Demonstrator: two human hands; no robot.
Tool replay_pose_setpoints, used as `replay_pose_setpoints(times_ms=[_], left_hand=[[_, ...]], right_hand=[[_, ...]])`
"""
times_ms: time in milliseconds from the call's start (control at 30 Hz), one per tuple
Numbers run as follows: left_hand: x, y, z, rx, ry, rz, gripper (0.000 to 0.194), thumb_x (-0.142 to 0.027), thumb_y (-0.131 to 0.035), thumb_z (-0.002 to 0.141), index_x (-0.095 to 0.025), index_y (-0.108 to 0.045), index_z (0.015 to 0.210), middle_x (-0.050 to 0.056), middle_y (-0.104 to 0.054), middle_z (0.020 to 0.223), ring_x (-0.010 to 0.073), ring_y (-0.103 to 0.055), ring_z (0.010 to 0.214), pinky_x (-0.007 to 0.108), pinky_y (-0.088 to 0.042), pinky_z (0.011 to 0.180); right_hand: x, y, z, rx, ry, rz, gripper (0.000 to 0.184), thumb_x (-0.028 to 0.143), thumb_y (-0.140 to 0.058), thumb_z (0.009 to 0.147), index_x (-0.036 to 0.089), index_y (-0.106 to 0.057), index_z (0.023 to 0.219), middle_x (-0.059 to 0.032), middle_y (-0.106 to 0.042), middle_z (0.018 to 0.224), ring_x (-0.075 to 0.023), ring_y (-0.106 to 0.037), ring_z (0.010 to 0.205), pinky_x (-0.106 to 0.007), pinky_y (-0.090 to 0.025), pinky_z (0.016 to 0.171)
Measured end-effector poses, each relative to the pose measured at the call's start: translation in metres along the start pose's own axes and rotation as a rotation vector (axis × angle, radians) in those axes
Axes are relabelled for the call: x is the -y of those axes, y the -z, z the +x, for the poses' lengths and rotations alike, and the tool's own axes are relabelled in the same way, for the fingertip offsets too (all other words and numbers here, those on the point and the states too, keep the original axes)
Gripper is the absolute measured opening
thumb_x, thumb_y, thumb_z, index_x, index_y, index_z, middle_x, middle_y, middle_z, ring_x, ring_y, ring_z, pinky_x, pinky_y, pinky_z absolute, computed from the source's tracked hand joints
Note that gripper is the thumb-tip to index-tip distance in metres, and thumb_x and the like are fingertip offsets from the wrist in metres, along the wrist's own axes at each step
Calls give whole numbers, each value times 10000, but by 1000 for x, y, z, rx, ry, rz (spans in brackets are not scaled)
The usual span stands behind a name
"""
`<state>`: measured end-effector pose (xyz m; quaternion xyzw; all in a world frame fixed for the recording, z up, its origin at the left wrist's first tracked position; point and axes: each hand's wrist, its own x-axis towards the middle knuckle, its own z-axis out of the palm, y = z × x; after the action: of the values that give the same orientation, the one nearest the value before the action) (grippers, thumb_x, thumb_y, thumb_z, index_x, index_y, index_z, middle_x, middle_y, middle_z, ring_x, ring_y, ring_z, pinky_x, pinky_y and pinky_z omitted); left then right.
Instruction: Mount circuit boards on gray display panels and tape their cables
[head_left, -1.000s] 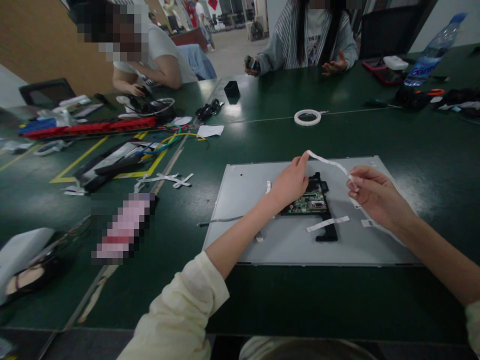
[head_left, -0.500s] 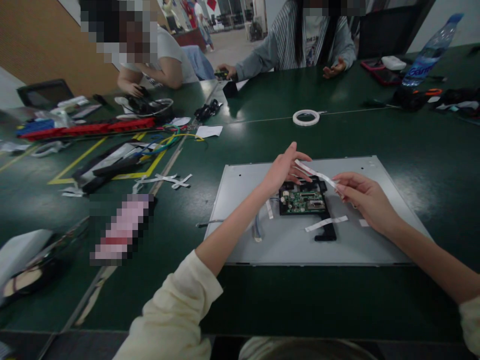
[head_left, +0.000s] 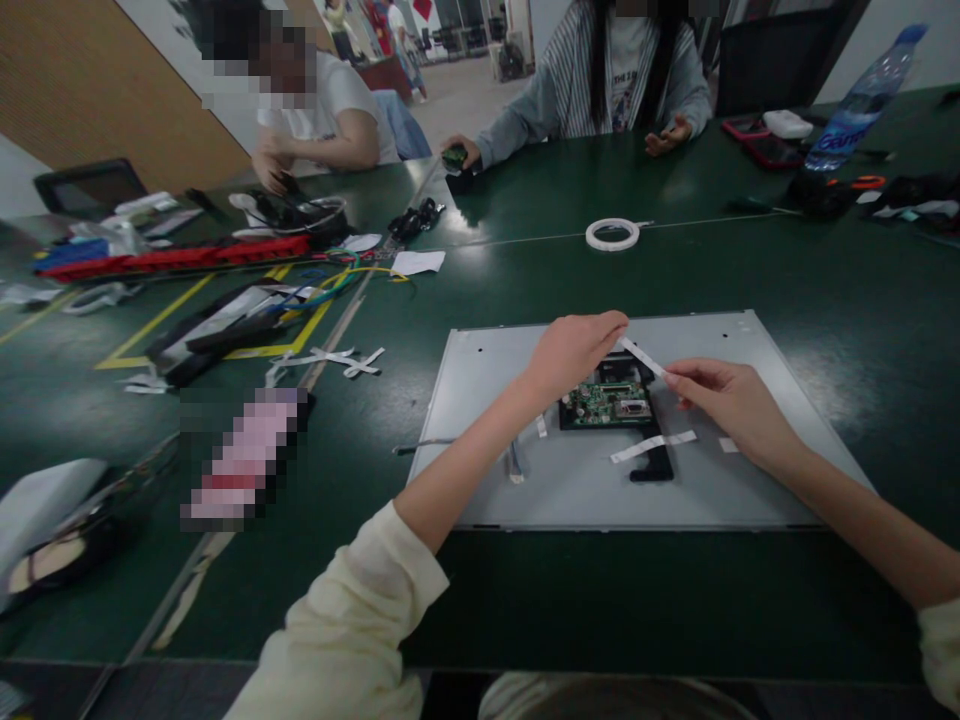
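Note:
A short strip of white tape (head_left: 641, 356) is stretched between my two hands, above a grey metal panel (head_left: 480, 375). My left hand (head_left: 574, 350) pinches its far end, fingertips together. The near end is gripped by my right hand (head_left: 724, 400) between thumb and fingers. Below the strip, a green circuit board (head_left: 606, 404) sits in a black bracket (head_left: 652, 462) on the panel. Another piece of white tape (head_left: 654, 446) lies across the bracket's lower arm. A thin grey cable (head_left: 515, 463) runs under my left forearm, which partly hides it.
A tape roll (head_left: 612, 235) lies beyond the panel. To the left are a phone (head_left: 244, 460), loose tape strips (head_left: 364, 362) and a black bundle with wires (head_left: 225, 325). A water bottle (head_left: 862, 100) stands far right. Two people sit across the green table (head_left: 517, 285).
My left fingers, spread before, have closed on the tape's far end, and the strip is now straighter. Across the table, a person's hand has lifted a small green item slightly.

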<state>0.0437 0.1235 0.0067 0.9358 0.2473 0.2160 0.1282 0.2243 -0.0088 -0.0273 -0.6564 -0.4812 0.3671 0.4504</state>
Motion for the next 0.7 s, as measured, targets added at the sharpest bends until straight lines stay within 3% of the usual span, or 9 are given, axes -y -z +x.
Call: replay_pose_setpoints(times_ms=[167, 400, 567, 700], left_hand=[[-4, 1, -1, 7, -18, 240, 295, -334, -333, 979, -192, -562, 1099, 38, -692, 842, 153, -643, 721, 234, -396, 595], [-15, 10, -3, 96, -117, 514, 159, -132, -401, 907, -162, -540, 977, 38, -652, 776, 142, -605, 670, 228, -380, 558], [-18, 11, -2, 100, -110, 494, 161, -108, -398, 897, -160, -526, 978, 45, -647, 807, 143, -603, 691, 228, -386, 570], [-18, 6, 0, 35, 23, 280, 176, -232, -363, 956, -167, -518, 1011, 42, -654, 782, 146, -608, 659, 233, -391, 562]], right_hand=[[1, 2, 0, 21, 17, -49, 329, 511, -609, 769, 196, -653, 852, -43, -653, 829, -151, -587, 641, -282, -491, 587], [0, 4, -1, 41, 84, -168, 348, 532, -496, 852, 191, -566, 829, 18, -518, 576, -111, -504, 515, -230, -385, 497], [5, 3, -5, 132, 67, -103, 334, 522, -500, 856, 193, -540, 817, 27, -520, 575, -100, -502, 473, -226, -391, 479], [6, 4, -3, 69, 67, -119, 320, 497, -528, 851, 185, -550, 781, 15, -553, 592, -103, -530, 514, -224, -398, 515]])
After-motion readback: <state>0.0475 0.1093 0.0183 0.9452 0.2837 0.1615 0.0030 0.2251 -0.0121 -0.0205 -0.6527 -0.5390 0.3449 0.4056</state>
